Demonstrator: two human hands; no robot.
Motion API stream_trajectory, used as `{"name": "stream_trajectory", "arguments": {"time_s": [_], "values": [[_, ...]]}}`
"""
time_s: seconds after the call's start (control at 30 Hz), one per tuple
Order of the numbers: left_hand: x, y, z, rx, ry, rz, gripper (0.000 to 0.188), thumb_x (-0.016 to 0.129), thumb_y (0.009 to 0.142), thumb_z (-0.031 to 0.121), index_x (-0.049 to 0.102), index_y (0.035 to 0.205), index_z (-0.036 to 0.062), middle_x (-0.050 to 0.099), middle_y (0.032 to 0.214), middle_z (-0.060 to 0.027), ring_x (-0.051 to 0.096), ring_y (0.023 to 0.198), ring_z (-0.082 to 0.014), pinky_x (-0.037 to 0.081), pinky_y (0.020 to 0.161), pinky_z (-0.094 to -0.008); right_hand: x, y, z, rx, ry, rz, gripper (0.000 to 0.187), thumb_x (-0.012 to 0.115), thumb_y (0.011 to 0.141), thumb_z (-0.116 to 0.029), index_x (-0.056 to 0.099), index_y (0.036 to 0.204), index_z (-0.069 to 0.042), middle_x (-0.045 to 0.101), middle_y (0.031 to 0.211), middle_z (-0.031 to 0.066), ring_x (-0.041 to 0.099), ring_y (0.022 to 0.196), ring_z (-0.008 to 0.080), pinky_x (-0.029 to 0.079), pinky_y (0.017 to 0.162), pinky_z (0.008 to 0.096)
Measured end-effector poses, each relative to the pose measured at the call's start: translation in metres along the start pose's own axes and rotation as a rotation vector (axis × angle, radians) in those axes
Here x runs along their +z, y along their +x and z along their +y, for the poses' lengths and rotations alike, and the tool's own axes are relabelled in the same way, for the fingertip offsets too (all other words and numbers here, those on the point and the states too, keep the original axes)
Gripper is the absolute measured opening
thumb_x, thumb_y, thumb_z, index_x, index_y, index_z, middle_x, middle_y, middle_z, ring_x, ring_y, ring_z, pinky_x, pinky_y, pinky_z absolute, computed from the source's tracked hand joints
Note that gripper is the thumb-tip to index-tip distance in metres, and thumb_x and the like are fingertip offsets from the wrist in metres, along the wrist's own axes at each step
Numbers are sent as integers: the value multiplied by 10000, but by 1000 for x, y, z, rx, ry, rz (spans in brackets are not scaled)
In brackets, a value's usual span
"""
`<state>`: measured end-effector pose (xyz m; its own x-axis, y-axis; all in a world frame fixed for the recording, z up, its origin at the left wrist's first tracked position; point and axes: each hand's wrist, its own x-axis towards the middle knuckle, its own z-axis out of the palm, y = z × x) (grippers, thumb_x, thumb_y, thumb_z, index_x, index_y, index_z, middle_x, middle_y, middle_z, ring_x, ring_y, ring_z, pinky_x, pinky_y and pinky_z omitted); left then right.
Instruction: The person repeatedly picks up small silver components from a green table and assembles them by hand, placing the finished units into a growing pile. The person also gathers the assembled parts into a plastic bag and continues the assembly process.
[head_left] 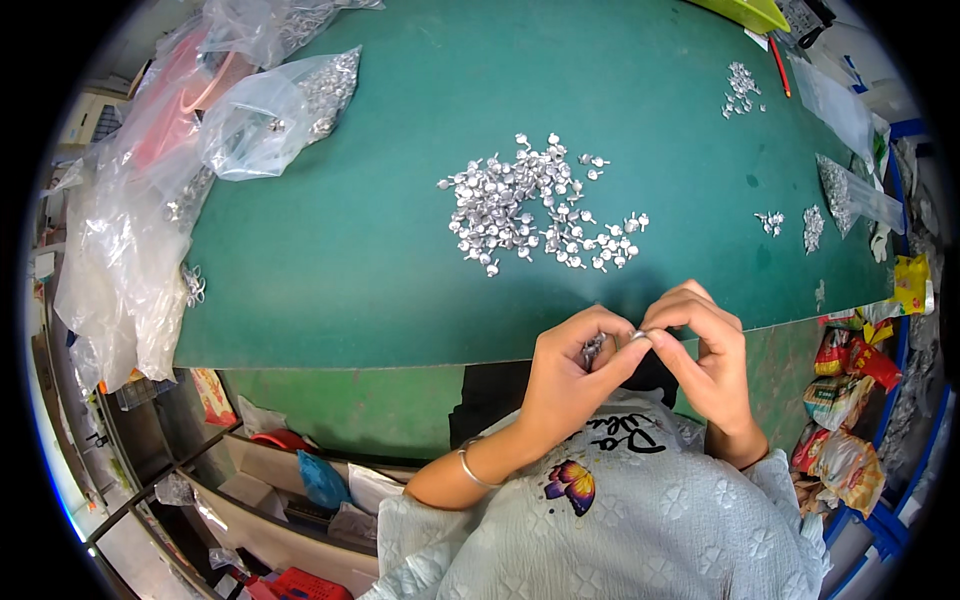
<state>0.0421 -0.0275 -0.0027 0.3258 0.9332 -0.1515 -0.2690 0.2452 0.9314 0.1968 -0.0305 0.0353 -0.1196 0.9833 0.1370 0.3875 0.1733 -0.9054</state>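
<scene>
Several small silver metal pieces, round-headed with short stems, lie in a loose pile (500,205) on the green tabletop (330,260). At the table's near edge my left hand (570,375) is closed, with a few silver pieces (593,348) cupped in its curled fingers. Its thumb and forefinger meet those of my right hand (708,355) at one small silver piece (638,335). My right hand pinches there too, and its fingers hide part of that piece.
Clear plastic bags (270,110) of similar pieces lie at the left. Smaller clusters (741,90) and another filled bag (840,195) are at the right, near a red pen (779,67). Below the table at left stands an open drawer (270,490); snack packets (845,400) hang at right.
</scene>
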Motion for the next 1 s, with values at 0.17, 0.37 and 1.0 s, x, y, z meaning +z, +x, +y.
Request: {"name": "stream_trajectory", "arguments": {"time_s": [0.17, 0.37, 1.0], "values": [[-19, 5, -1, -411, -574, -233, 80, 526, 885, 92, 551, 897, 17, 562, 777, -71, 356, 558, -50, 299, 504, -187, -10, 16, 28, 51, -84, 79, 56, 619, 762, -2, 619, 814, 17, 615, 782, 97, 556, 741, 219, 429, 690, 309], [-19, 12, -2, -361, -573, -167, 125, 475, 912, 117, 543, 932, 15, 555, 764, -50, 413, 558, -55, 335, 507, -183, -1, 45, 70, -84, -598, 180, 149, 646, 721, 5, 619, 865, -19, 597, 915, 78, 526, 848, 247, 416, 715, 325], [5, 4, 8, -36, -155, 108, 159, 607, 795, -77, 623, 948, -37, 604, 922, -71, 468, 720, -56, 381, 614, -187, 2, 10, 13, -164, -74, 135, 150, 722, 640, -9, 646, 767, 19, 622, 745, 91, 533, 694, 222, 428, 632, 308]]}}
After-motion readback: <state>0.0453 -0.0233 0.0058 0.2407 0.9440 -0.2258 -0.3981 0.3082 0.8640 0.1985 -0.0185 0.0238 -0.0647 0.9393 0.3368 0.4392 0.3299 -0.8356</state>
